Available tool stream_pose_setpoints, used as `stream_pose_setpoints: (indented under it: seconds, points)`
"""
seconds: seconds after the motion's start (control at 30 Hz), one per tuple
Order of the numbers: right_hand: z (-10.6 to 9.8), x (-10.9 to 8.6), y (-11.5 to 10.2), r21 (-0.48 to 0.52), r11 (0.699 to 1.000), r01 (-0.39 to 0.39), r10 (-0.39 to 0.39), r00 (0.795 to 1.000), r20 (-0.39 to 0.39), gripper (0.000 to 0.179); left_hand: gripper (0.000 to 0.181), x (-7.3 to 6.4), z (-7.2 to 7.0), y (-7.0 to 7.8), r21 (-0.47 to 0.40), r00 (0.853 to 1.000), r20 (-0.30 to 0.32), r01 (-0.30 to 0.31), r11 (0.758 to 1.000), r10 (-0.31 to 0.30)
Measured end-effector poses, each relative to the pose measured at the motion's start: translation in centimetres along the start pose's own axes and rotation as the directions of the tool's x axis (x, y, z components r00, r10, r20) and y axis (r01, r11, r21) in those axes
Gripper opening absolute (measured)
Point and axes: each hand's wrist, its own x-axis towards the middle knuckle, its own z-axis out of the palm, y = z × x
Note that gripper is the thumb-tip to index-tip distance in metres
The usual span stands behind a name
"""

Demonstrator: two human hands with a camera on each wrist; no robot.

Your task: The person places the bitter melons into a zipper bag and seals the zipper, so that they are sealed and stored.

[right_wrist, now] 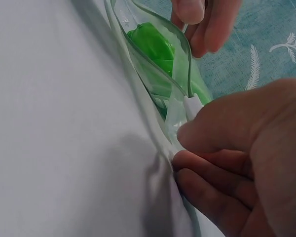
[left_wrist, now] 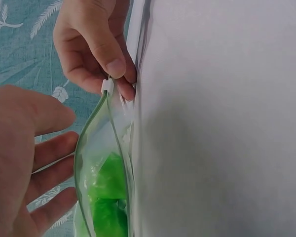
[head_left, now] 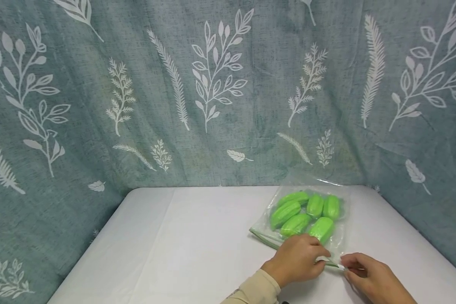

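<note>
A clear slider zip bag [head_left: 339, 238] lies on the white table, holding several bright green oblong vegetables [head_left: 285, 213], some ridged. Its green-edged mouth [left_wrist: 78, 170] faces the person and gapes in both wrist views. At the mouth's right end sits a white slider [right_wrist: 192, 106]. My right hand [head_left: 376, 274] pinches the bag's corner beside that slider between thumb and fingers. My left hand [head_left: 300, 259] is at the mouth, left of the right one. In the left wrist view its fingers are loosely extended, fingertips right at the green edge, with the thumb apart from them.
The white-covered table [head_left: 197, 236] stretches to the left of the bag. Behind it and along both sides hangs a blue-green curtain [head_left: 220, 105] with white leaf prints. The bag's far end reaches the table's back edge.
</note>
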Motion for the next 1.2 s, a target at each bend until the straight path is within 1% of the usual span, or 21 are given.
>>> stream_pose_setpoints:
  seconds: [0.03, 0.23, 0.43, 0.57, 0.7, 0.9, 1.0, 1.1, 1.2]
  points:
    - [0.0, 0.0, -0.1, -0.004, 1.000, -0.015, 0.015, 1.000, 0.000, 0.028, 0.019, 0.0, 0.1, 0.0, 0.001, 1.000, 0.005, 0.002, 1.000, -0.002]
    - [0.1, -0.1, 0.0, -0.079, 0.997, -0.017, 0.014, 0.999, -0.043, 0.019, 0.021, 0.3, 0.5, 0.3, 0.008, 0.998, 0.051, 0.032, 0.999, -0.032]
    - [0.3, -0.1, -0.1, -0.076, 0.997, -0.018, 0.014, 0.999, -0.052, 0.016, 0.021, 0.4, 1.1, 0.6, 0.028, 0.994, 0.085, 0.063, 0.998, -0.066]
    - [0.4, 0.0, -0.1, -0.073, 0.997, -0.020, 0.016, 0.998, -0.053, 0.014, 0.020, 0.3, 1.5, 0.7, 0.060, 0.991, 0.098, 0.085, 0.995, -0.090]
    - [0.4, 0.0, 0.0, -0.070, 0.998, 0.008, -0.012, 0.998, -0.063, 0.013, 0.017, 0.3, 1.9, 0.8, 0.086, 0.989, 0.107, 0.094, 0.992, -0.103]
    - [0.3, -0.1, 0.2, -0.092, 0.994, 0.067, -0.074, 0.994, -0.081, 0.012, 0.013, 0.5, 2.2, 0.8, 0.077, 0.989, 0.106, 0.094, 0.993, -0.102]
    - [0.3, -0.3, 0.3, -0.122, 0.986, 0.114, -0.128, 0.986, -0.110, 0.018, 0.012, 0.7, 2.3, 0.8, 0.073, 0.990, 0.100, 0.088, 0.993, -0.095]
    - [0.5, -0.4, 0.4, -0.136, 0.979, 0.154, -0.175, 0.973, -0.153, 0.019, 0.014, 0.8, 2.5, 0.9, 0.065, 0.989, 0.111, 0.090, 0.994, -0.097]
    - [0.7, -0.5, 0.4, -0.120, 0.979, 0.162, -0.181, 0.969, -0.168, 0.015, 0.017, 0.9, 2.7, 1.1, 0.053, 0.986, 0.132, 0.098, 0.994, -0.104]
